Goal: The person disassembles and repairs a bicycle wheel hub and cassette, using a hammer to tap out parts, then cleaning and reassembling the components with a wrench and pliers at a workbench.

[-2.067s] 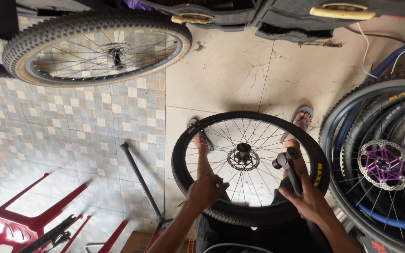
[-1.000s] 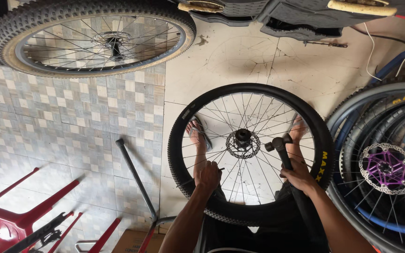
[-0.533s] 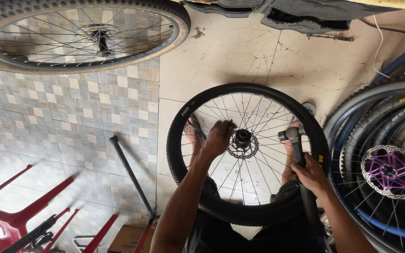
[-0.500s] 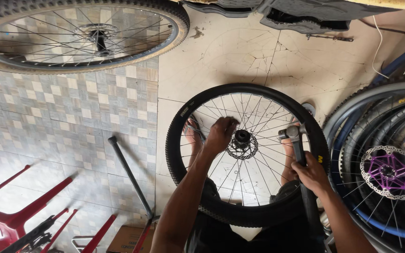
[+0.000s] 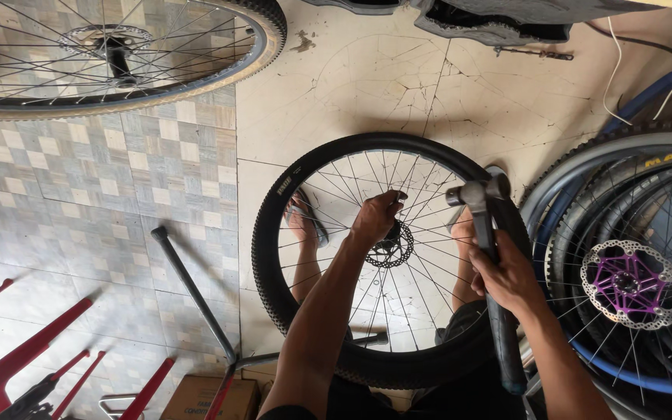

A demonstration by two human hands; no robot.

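A black-tyred bicycle wheel point(image 5: 386, 257) lies flat at centre, its hub point(image 5: 389, 243) pinched by the left hand point(image 5: 377, 218), while at three o'clock the right hand point(image 5: 507, 276) wraps a grey-headed tool point(image 5: 482, 214) and a brown cardboard box point(image 5: 210, 398) sits at seven o'clock.

A brown cardboard box point(image 5: 210, 398) with dark print on its side sits at the bottom edge of the view, on the tiled floor point(image 5: 79, 202) beside red metal legs point(image 5: 17, 365), partly cut off by the frame.
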